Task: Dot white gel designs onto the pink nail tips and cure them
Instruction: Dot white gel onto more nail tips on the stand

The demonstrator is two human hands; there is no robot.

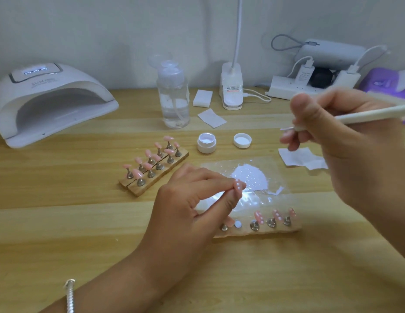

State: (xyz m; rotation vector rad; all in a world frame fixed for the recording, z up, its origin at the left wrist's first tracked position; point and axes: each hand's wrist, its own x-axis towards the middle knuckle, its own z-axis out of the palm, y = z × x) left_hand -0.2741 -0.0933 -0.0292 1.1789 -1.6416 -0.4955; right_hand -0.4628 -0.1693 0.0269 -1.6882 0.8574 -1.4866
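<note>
left grip point(192, 199) pinching dotted pink nail tip point(238, 187) at fingertips, near white gel smear point(251, 177) on worktop point(84, 222). right grip point(346, 136) clenched round dotting pen point(366, 115), raised, well apart from tip. wooden holder point(264, 231) just beside left grip.

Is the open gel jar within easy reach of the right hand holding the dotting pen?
Probably yes. The right hand grips the pen raised just right of the open jar, with only its loose lid lying between them.

Wooden table point(61, 222) bears: curing lamp point(50, 102), pump bottle point(173, 98), open gel jar point(206, 143), lid point(242, 140), nail-tip stands point(156, 175), plastic sheet point(215, 168), wipes point(211, 118).
</note>
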